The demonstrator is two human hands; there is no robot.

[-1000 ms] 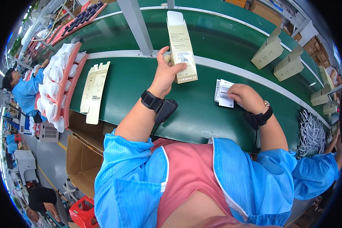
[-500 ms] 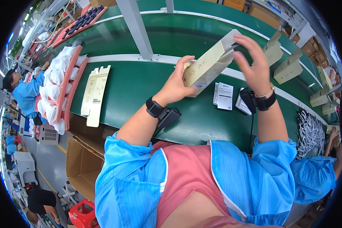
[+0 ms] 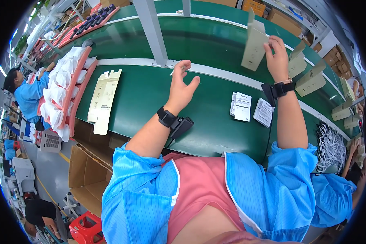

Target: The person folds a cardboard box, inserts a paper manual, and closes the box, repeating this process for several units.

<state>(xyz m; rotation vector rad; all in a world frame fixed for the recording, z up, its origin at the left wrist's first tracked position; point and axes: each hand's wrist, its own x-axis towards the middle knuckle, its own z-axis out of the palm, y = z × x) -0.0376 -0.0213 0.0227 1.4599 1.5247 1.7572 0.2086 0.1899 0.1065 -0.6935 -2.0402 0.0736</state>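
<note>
My right hand point(image 3: 277, 57) is at the right edge of an upright cream carton point(image 3: 254, 51), with bent fingers and thumb against it. The carton stands on the far green belt, its top flap raised and its outline a little blurred. My left hand point(image 3: 181, 87) is held above the near green surface, fingers apart and nothing gripped; something small and pale shows at its fingers. A flattened cream carton point(image 3: 103, 99) lies to the left of it. Two small stacks of printed leaflets, one point(image 3: 242, 106) nearer the middle and one point(image 3: 263, 112) by my right wrist, lie on the near surface.
Several open cartons point(image 3: 311, 79) stand along the belt at right. A grey post point(image 3: 150, 32) rises beyond my left hand. Pink trays point(image 3: 78, 89) of white-wrapped items stand at left, above an open cardboard box point(image 3: 87, 175). Shredded paper point(image 3: 331, 142) and a co-worker's blue sleeve point(image 3: 333, 199) are at right.
The carton has gone from between both hands to the far belt, turned upright, with my right hand at it. My left hand has let go and moved left.
</note>
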